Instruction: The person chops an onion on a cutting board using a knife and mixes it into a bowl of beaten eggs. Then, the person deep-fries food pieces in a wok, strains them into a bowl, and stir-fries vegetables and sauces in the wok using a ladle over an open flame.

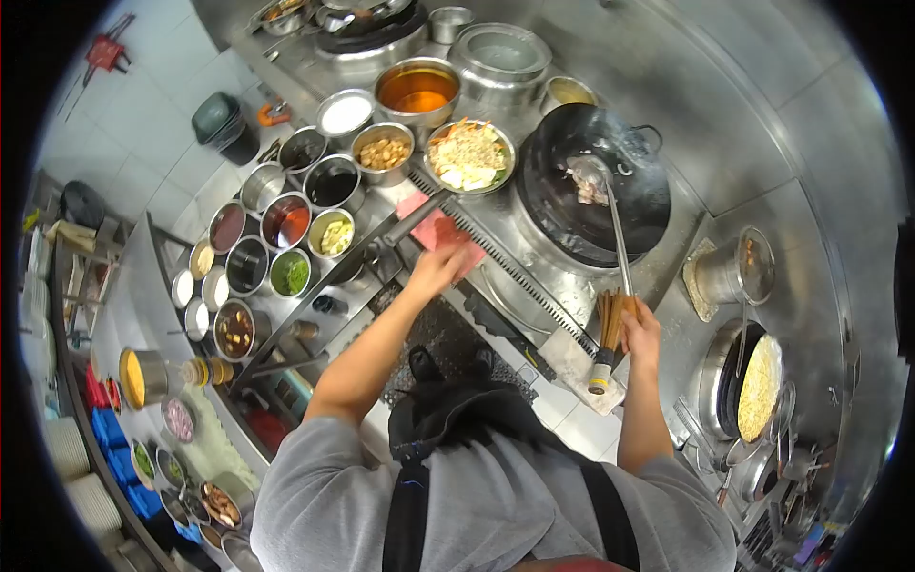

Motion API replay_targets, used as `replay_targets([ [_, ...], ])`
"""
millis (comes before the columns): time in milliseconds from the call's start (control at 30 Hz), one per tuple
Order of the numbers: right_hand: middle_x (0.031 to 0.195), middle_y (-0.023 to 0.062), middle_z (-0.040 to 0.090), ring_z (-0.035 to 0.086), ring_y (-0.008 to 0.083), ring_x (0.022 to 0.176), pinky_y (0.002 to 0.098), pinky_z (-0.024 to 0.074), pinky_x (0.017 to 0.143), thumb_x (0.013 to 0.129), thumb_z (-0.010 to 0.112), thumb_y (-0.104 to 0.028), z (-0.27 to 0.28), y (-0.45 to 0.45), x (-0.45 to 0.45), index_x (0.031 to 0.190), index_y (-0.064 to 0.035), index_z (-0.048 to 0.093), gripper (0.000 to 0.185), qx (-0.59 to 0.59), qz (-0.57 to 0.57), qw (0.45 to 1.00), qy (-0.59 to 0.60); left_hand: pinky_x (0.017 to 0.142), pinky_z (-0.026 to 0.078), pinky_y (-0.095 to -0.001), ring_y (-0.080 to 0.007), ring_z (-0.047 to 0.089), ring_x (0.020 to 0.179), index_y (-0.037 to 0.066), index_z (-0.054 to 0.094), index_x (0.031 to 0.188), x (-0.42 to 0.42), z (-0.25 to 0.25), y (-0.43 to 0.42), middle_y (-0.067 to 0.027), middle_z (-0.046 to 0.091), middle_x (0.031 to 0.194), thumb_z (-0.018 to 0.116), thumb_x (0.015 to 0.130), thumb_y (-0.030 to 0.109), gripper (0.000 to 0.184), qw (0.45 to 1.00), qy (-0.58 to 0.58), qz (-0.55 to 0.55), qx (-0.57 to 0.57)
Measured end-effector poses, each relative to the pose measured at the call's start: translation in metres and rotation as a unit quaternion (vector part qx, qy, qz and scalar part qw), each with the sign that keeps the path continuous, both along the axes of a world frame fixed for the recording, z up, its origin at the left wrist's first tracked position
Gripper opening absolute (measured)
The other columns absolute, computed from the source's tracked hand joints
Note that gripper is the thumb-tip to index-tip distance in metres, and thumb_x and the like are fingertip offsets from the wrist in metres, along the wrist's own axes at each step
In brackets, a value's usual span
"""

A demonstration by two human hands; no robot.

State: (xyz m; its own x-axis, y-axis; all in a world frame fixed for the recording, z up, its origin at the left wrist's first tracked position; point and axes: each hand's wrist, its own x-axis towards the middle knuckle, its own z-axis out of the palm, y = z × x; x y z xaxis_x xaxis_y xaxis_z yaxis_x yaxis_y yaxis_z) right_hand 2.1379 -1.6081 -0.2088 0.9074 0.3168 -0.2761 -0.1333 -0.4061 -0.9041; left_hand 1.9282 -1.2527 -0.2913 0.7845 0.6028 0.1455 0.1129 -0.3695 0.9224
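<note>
My left hand [442, 270] is closed on a pink cloth [412, 204] at the front edge of the stove; its fingertips are slightly blurred. A dark rod-like handle [416, 218] lies across the cloth just beyond it. My right hand [640, 331] grips the end of a long-handled metal ladle [619, 234]. The ladle's head reaches into a black wok [553, 195], touching pale pieces of food [585, 181]. Beside my right fingers stands a bamboo wok brush [610, 324], partly against the hand, above a pale folded cloth [575, 360].
Left of the wok stands a bowl of shredded vegetables [467, 155]. Several steel pots of sauces and toppings, including one of red sauce [286, 220], crowd the left counter. A pot of orange liquid [417, 88] sits behind. At right are a lidded pot [729, 270] and a pan of yellow food [760, 388].
</note>
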Motion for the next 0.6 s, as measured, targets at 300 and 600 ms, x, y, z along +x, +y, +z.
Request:
replay_targets([
  [300, 0.082, 0.0097, 0.063, 0.050, 0.0076, 0.045, 0.0230, 0.0346, 0.035, 0.089, 0.059, -0.013, -0.114, -0.040, 0.052, 0.133, 0.0012, 0.049, 0.047, -0.081, 0.053, 0.924, -0.369, 0.078, 0.052, -0.0406, -0.0332, 0.066, 0.092, 0.010, 0.071, 0.101, -0.499, -0.197, -0.180, -0.0182, 0.068, 0.097, 0.066, 0.077, 0.028, 0.031, 0.665, 0.736, -0.088, -0.094],
  [600, 0.072, 0.0008, 0.054, 0.042, 0.0053, 0.041, 0.0203, 0.0299, 0.033, 0.092, 0.059, -0.013, -0.026, -0.045, 0.026, 0.133, -0.0004, 0.048, 0.044, 0.089, 0.012, 0.994, 0.065, 0.071, 0.055, -0.0414, -0.0324, 0.069, 0.074, 0.005, 0.070, 0.078, -0.340, -0.197, -0.091, -0.0177, 0.069, 0.082, 0.060, 0.080, 0.030, 0.027, 0.801, 0.565, 0.137, -0.141],
])
